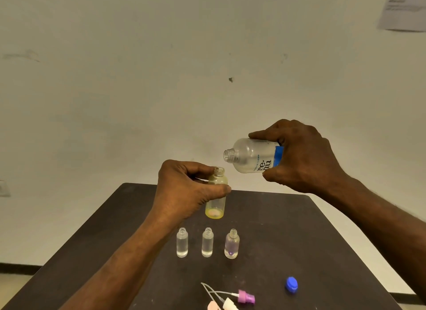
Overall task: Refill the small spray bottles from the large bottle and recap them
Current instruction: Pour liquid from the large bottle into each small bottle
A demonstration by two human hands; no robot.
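Gripping yellow-tinted bottle (216, 194) upright, left hand (184, 189), right hand (304, 157) tilting large bottle (253, 156)

Your large bottle (252, 156) is clear, with a blue-and-white label bearing dark lettering. The small bottle you hold (216, 195) is tinted yellow, strongest at its base. Of the three clear small bottles standing on the dark brown worktop (299, 240), the rightmost one (232, 244) shows a purple flower pattern (low on its side). The loose cap (291, 285) is bright blue; one spray head (246, 297) is pink-purple, two others cream and pale pink.
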